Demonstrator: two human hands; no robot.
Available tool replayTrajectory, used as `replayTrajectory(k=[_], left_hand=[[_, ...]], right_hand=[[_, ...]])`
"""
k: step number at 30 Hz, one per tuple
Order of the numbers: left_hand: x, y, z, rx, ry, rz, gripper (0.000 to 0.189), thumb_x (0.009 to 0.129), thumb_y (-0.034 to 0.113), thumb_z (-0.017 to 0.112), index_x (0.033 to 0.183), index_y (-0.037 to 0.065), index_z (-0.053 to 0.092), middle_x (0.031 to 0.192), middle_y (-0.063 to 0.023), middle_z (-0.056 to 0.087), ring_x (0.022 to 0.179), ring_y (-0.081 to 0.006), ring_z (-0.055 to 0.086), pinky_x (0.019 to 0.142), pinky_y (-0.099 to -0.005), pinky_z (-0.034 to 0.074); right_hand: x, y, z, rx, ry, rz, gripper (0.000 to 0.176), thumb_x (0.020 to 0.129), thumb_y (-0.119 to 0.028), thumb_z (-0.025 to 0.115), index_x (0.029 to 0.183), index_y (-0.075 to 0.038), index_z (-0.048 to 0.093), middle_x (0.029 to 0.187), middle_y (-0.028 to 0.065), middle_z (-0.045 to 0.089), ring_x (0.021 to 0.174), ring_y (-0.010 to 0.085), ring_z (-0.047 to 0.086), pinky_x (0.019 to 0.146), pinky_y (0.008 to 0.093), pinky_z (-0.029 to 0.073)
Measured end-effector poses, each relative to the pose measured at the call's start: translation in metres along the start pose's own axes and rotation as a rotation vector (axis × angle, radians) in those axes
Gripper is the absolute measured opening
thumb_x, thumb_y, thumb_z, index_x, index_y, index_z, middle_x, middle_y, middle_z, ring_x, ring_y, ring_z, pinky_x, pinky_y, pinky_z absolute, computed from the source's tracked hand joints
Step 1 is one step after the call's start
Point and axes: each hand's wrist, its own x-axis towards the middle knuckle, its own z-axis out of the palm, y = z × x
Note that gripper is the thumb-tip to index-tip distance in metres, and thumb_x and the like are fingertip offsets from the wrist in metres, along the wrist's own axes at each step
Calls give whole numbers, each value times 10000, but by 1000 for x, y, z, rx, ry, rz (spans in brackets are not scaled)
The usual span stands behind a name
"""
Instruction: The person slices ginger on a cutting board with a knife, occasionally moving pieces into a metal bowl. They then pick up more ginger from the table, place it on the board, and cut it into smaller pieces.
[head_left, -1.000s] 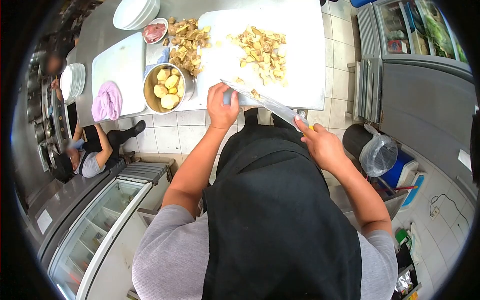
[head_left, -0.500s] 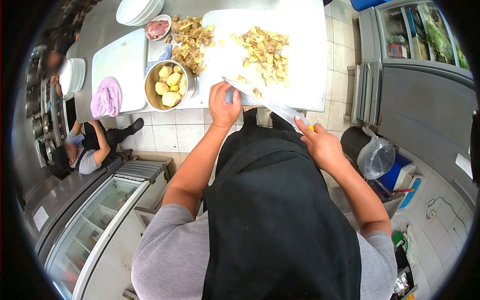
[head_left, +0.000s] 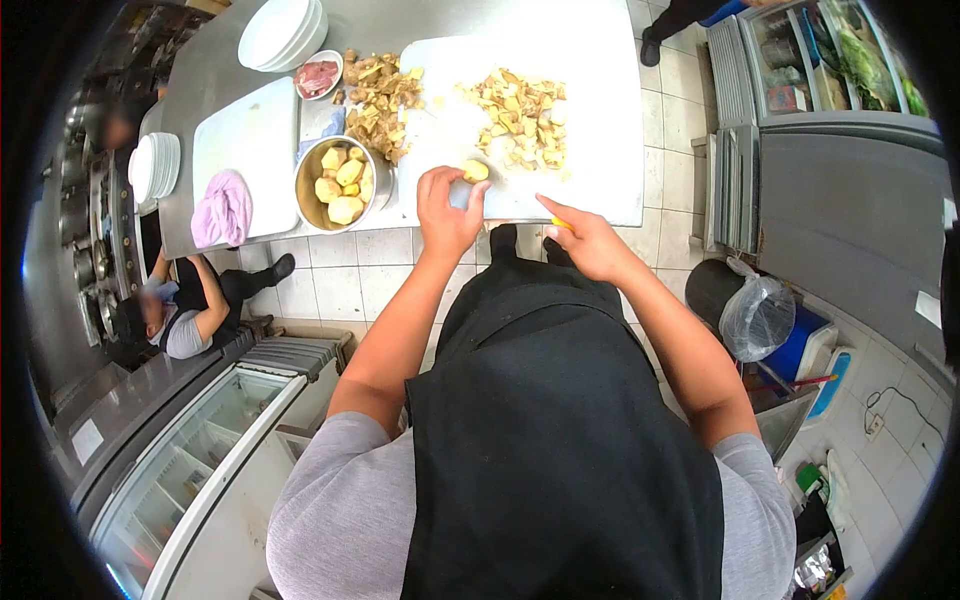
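My left hand [head_left: 449, 212] is at the front edge of the white cutting board [head_left: 610, 190], its fingertips closed on a small peeled yellow piece [head_left: 475, 171], perhaps potato. My right hand [head_left: 590, 240], right of it, grips the yellow handle [head_left: 561, 223] of a knife; its blade is hard to make out against the board. Cut yellowish pieces [head_left: 520, 115] lie scattered on the board beyond both hands. A heap of brown peelings [head_left: 383, 95] covers the board's left edge. Left of my left hand, a metal pot [head_left: 308, 200] holds several peeled yellow chunks [head_left: 346, 209].
Further left are a second board [head_left: 265, 130] with a pink cloth [head_left: 223, 208], a small dish of raw meat [head_left: 316, 79] and stacked white bowls [head_left: 280, 35]. A person [head_left: 185, 310] is at the far left. Another person's leg [head_left: 675, 22] shows at top right.
The knife blade, plainly seen across the board before, is now hard to see. My right hand has moved left and up. The yellow piece now shows at my left fingertips. A leg has appeared at top right.
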Motion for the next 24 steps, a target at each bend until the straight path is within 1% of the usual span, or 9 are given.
replayTrajectory(k=[3, 5, 6, 8, 9, 11, 19, 21, 24], left_hand=[[7, -5, 1, 32, -21, 66, 274, 885, 44, 911, 1121, 29, 774, 1189, -174, 752, 1099, -369, 726, 937, -449, 604], [2, -10, -3, 26, -28, 65, 280, 877, 38, 906, 1120, 33, 767, 1181, -174, 747, 1099, -391, 714, 955, -467, 589], [1, -13, -5, 16, -40, 73, 288, 869, 32, 901, 1119, 38, 759, 1172, -174, 741, 1100, -413, 702, 974, -486, 574], [0, -14, -12, 17, -24, 103, 292, 868, 27, 893, 1125, 34, 754, 1177, -178, 745, 1100, -416, 702, 973, -487, 574], [-2, -15, -14, 14, -7, 137, 297, 868, 22, 886, 1131, 30, 748, 1181, -182, 748, 1100, -420, 702, 971, -489, 575], [-2, -17, -12, 10, -15, 131, 302, 865, 18, 881, 1134, 24, 744, 1176, -185, 751, 1094, -422, 705, 972, -490, 575], [-6, -21, -3, 21, 20, 95, 318, 859, 6, 872, 1144, 13, 730, 1152, -189, 762, 1067, -431, 716, 967, -495, 580], [-5, -22, -3, 51, 29, 119, 307, 877, -12, 863, 1155, -5, 735, 1151, -180, 775, 1020, -372, 725, 913, -446, 610], [-5, -22, 0, 39, 52, 135, 300, 880, -12, 863, 1153, -4, 738, 1154, -180, 778, 1016, -372, 728, 908, -446, 612]], right_hand=[[-28, 2, -11, -50, 69, -69, 572, 1150, -243, 695, 1713, -218, 596, 1240, 201, 791, 1162, 450, 749, 1070, 510, 583], [-46, -16, -29, -233, 0, 38, 588, 1152, -248, 695, 1729, -267, 580, 1170, 196, 768, 1124, 443, 748, 1019, 525, 588], [-54, -25, -35, -232, -4, 37, 588, 1152, -248, 695, 1729, -267, 580, 1170, 196, 768, 1124, 443, 748, 1019, 525, 588], [-70, -40, -42, -444, -73, 187, 599, 1152, -258, 696, 1733, -325, 571, 1076, 176, 719, 1011, 426, 752, 916, 539, 604], [-77, -44, -44, -440, -76, 190, 599, 1152, -258, 696, 1733, -325, 571, 1076, 176, 719, 1011, 426, 752, 916, 539, 604], [-86, -47, -46, -564, -97, 186, 604, 1150, -276, 697, 1732, -368, 563, 1007, 164, 666, 896, 412, 743, 808, 551, 603], [-99, -37, -44, -572, -73, 134, 616, 1141, -274, 711, 1733, -350, 560, 983, 167, 653, 819, 428, 726, 767, 558, 599], [-100, -35, -45, -579, -85, 141, 620, 1139, -270, 715, 1734, -347, 559, 980, 166, 650, 812, 429, 722, 764, 557, 598], [-102, -34, -48, -565, -82, 121, 630, 1137, -270, 720, 1740, -346, 553, 977, 164, 645, 810, 422, 720, 757, 553, 597]])
